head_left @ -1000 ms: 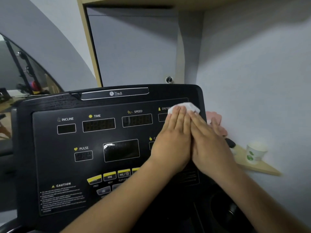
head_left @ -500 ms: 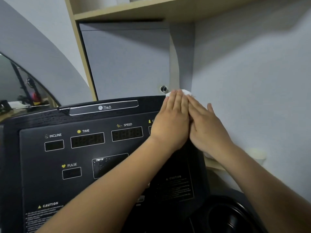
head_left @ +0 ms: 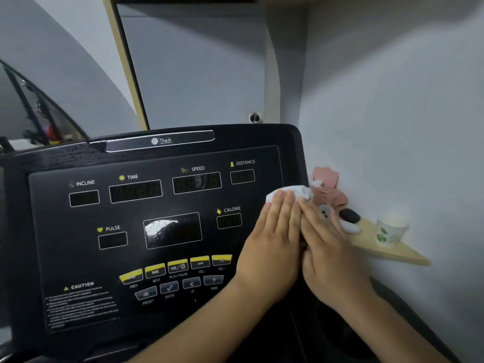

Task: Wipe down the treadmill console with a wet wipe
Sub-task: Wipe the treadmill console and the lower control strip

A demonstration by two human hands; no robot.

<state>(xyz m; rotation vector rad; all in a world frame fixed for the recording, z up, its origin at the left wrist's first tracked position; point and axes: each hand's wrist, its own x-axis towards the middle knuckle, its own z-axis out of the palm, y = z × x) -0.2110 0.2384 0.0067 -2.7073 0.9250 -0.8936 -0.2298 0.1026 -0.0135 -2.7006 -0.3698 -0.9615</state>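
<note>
Right of centre: left hand and right hand lie side by side, touching. Fingers are straight and flat, pressing the white wet wipe onto the right edge of the black treadmill console. Wipe bunches out past the fingertips, up-right of the CALORIE display. Paper cup stands on wooden shelf, far right.

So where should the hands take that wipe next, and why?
Probably leftward: the left hand and right hand press the wet wipe flat at the treadmill console's right edge, and the CALORIE display and yellow buttons lie to its left.
</note>
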